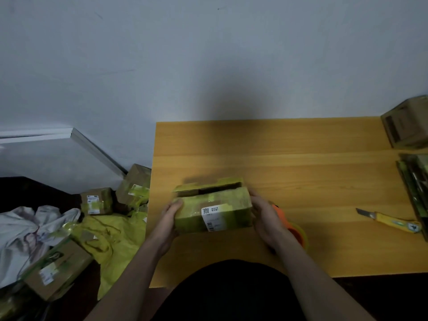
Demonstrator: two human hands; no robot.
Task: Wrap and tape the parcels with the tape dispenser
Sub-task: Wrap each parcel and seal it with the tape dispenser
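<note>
A cardboard parcel (pixel 215 209) wrapped in yellow-green tape, with a white label on its front, sits on the wooden table (pixel 301 158); its top flap stands partly open at the back. My left hand (pixel 168 220) grips its left end, thumb on the top edge. At the right end, my right hand (pixel 266 218) grips the parcel the same way. An orange tape dispenser (pixel 297 232) lies on the table just behind my right hand, mostly hidden by it.
A yellow utility knife (pixel 391 220) lies at the right, blade out. A cardboard box (pixel 405 123) and a flat stack (pixel 416 188) sit at the table's right edge. Left of the table, the floor holds taped parcels (pixel 96 201), yellow bags (pixel 115 235) and white cloth (pixel 25 230).
</note>
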